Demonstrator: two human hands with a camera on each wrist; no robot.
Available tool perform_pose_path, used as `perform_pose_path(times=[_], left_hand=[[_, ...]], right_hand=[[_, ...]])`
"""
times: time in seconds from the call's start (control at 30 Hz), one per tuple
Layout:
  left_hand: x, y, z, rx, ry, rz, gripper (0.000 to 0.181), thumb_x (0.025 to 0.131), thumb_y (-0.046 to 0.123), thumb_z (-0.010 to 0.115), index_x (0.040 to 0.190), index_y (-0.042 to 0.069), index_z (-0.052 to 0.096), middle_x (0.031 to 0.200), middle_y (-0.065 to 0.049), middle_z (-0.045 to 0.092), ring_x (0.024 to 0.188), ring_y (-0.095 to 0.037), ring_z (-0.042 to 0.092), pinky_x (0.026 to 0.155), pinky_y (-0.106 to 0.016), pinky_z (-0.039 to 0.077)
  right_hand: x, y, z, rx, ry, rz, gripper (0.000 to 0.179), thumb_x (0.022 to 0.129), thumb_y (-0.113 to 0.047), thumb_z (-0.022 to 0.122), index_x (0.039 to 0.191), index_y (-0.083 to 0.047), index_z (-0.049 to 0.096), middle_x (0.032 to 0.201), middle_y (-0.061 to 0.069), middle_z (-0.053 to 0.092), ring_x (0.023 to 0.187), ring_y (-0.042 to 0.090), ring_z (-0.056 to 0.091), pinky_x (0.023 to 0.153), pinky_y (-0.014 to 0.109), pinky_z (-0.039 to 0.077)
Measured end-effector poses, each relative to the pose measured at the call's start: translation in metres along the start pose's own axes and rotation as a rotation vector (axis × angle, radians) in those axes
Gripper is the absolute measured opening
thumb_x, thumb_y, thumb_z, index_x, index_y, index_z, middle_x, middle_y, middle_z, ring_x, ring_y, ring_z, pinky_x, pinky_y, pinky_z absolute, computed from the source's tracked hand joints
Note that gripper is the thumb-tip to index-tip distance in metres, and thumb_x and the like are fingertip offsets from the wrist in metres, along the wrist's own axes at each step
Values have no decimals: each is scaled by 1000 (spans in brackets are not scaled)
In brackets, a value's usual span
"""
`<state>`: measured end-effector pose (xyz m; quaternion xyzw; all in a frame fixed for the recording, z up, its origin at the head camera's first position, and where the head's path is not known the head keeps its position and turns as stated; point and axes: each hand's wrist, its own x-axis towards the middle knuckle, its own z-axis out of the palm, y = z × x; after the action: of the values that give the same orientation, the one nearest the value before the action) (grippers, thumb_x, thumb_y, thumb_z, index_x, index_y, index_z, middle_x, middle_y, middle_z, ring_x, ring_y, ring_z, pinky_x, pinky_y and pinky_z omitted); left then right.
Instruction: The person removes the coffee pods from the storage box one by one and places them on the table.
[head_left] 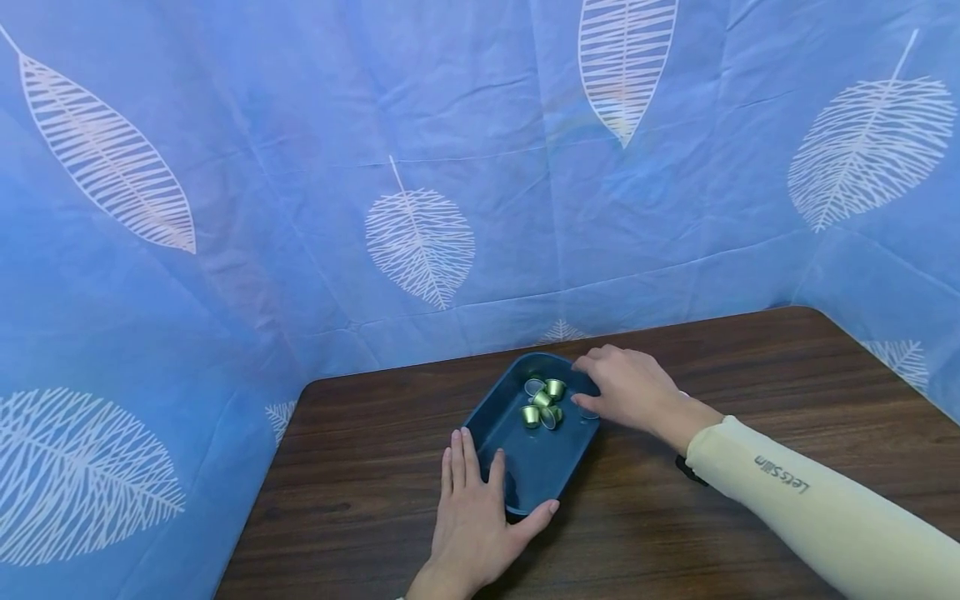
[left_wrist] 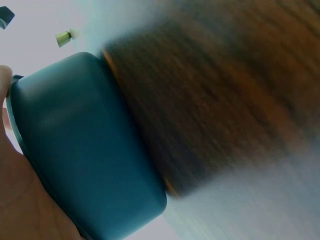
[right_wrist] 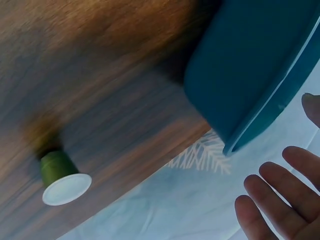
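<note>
A dark blue tray [head_left: 525, 467] sits on the table, holding several green coffee capsules [head_left: 542, 400] toward its far end. My left hand [head_left: 476, 521] rests against the tray's near end, fingers straight along the left rim and thumb out at the near right corner. In the left wrist view that hand [left_wrist: 22, 195] lies along the rim. Over the far right rim reaches my right hand [head_left: 630, 385], with a pale capsule lid [head_left: 588, 412] just below its thumb. The right wrist view has its fingers [right_wrist: 295, 200] spread and slightly bent, nothing between them.
A separate green capsule [right_wrist: 60, 175] stands on the table outside the tray in the right wrist view. The brown wood table [head_left: 360, 467] backs onto a blue leaf-print cloth [head_left: 315, 208]. One more small capsule [left_wrist: 63, 38] shows beyond the tray in the left wrist view.
</note>
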<state>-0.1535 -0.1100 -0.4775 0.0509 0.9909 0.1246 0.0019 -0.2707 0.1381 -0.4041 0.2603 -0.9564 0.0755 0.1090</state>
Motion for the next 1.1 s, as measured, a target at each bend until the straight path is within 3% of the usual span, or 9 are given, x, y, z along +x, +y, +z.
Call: perform_pose_path(times=[0.27, 0.8, 1.1], left_hand=[[0, 1, -1, 14, -3, -3, 112, 87, 97, 43, 160, 13, 52, 180, -26, 10, 169, -44, 8, 133, -64, 20], [2, 1, 0, 8, -5, -13, 109, 87, 96, 44, 160, 15, 53, 180, -24, 11, 169, -44, 8, 134, -63, 18], [3, 0, -1, 9, -5, -10, 110, 87, 96, 44, 160, 14, 53, 180, -25, 12, 169, -44, 8, 134, -64, 19]], right_hand=[[3, -7, 7, 22, -45, -5, 48, 93, -38, 84, 129, -8, 76, 120, 13, 78, 106, 30, 75, 79, 45, 66], [16, -27, 14, 10, -66, -67, 42, 94, -35, 84, 125, -8, 77, 115, 11, 79, 102, 28, 75, 94, 50, 62], [26, -33, 16, -19, -144, -81, 42, 94, -33, 84, 125, -7, 77, 111, 11, 79, 91, 23, 74, 80, 43, 64]])
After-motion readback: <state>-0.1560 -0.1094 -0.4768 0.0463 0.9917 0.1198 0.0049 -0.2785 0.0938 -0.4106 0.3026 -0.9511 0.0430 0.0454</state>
